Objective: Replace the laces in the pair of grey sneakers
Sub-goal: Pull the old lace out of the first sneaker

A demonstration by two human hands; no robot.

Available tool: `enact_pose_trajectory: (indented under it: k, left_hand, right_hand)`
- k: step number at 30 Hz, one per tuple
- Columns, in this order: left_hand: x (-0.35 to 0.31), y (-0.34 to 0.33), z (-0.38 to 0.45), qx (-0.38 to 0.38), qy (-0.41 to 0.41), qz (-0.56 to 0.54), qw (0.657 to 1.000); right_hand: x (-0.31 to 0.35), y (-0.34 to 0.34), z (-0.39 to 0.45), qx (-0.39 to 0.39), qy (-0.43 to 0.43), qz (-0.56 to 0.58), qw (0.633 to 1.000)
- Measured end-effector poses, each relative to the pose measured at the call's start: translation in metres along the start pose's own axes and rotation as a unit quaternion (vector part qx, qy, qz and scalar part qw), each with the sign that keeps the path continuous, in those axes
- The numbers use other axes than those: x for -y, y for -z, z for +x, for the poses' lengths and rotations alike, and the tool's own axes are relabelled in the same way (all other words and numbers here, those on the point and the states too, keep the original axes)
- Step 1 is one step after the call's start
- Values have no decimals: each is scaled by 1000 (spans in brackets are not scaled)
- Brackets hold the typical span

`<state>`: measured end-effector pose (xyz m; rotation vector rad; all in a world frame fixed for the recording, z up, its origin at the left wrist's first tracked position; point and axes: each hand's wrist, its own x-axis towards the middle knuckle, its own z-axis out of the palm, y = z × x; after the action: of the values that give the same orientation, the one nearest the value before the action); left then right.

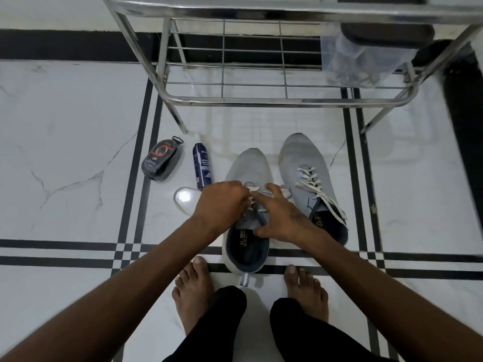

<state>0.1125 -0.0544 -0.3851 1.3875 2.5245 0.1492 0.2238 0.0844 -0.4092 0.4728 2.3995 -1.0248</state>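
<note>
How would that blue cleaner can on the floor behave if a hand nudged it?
The blue cleaner can lies on its side on the glossy tiled floor, so it would probably roll rather than tip. The tile looks polished and may also let it slide. It seems slim and likely light, though how full it is cannot be told.

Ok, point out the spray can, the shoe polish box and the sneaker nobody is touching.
spray can [201, 165], head view, on its blue label.
shoe polish box [161, 162], head view, on its dark lid.
untouched sneaker [300, 152], head view, on its grey mesh toe.
</note>
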Motion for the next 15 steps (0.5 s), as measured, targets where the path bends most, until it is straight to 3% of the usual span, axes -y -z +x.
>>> enact_pose_trajectory:
  k: [2,3,5,6,7,8,10,11,13,15]
  left_hand:
    - [12,0,1,-26,85,-92,992]
    - [24,2,-1,-31,163,-209,964]
    - [45,2,-12,-38,305,-478,823]
    - [51,2,-19,-35,345,-522,779]
    - [52,1,-25,-33,359,-490,794]
    - [50,-3,-30,-50,349,-406,843]
    - [38,-4,-31,-136,220,-226,939]
    - [29,-1,-27,-162,123,-177,963]
    - [9,2,-12,-93,-15,-105,990]
    - [-11,1,1,19,-24,-24,999]
  right_hand:
    - [-1,2,-1,3,-9,2,1000]
    - [-2,2,-2,4,-13,2,1000]
    - [-4,2,-4,2,-17,3,1000]
    - [-4,2,-4,1,-19,4,1000]
    - [-5,1,-5,2,-21,2,1000]
    - [-5,0,-4,3,-22,0,1000]
    - [-5,-2,-1,1,-22,-4,1000]
    - [-5,-2,0,-1,-20,-8,1000]
    - [-6,-4,1,-3,-16,-19,1000]
    - [-7,-4,3,-4,-13,-23,1000]
